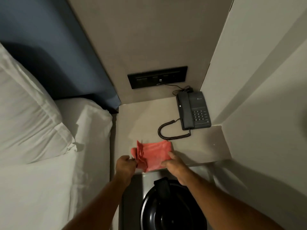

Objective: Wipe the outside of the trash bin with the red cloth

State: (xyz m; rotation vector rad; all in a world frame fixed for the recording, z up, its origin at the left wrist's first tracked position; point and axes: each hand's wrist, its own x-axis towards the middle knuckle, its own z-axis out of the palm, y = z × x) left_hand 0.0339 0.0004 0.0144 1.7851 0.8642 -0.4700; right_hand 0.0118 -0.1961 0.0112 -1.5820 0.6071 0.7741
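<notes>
Gathering the red cloth (152, 155) is the step in hand, by my reading; wiping has not begun. The cloth lies half-folded at the near edge of the bedside shelf (199, 143), its left end bunched and lifted. The left hand (124, 165) is closed, fingertips pinched on that bunched end. The right hand (176, 166) rests on the cloth's near right corner with fingers bent over it; whether they truly grip or only press it down I cannot tell.

The trash bin (172, 208), black and round, stands on the floor just below the shelf's near edge, under the right forearm, its open mouth facing the camera. Its outer wall is almost wholly hidden from this view. A telephone (194, 110) sits at the far right corner of the shelf, its coiled cord (167, 131) looping close to the cloth's far edge. The bed (49, 163) runs along the left.

Next, I judge, the cloth must come off the shelf clear of the cord, be wadded into one hand, and go down to the bin's outer side while the other hand steadies the rim.
</notes>
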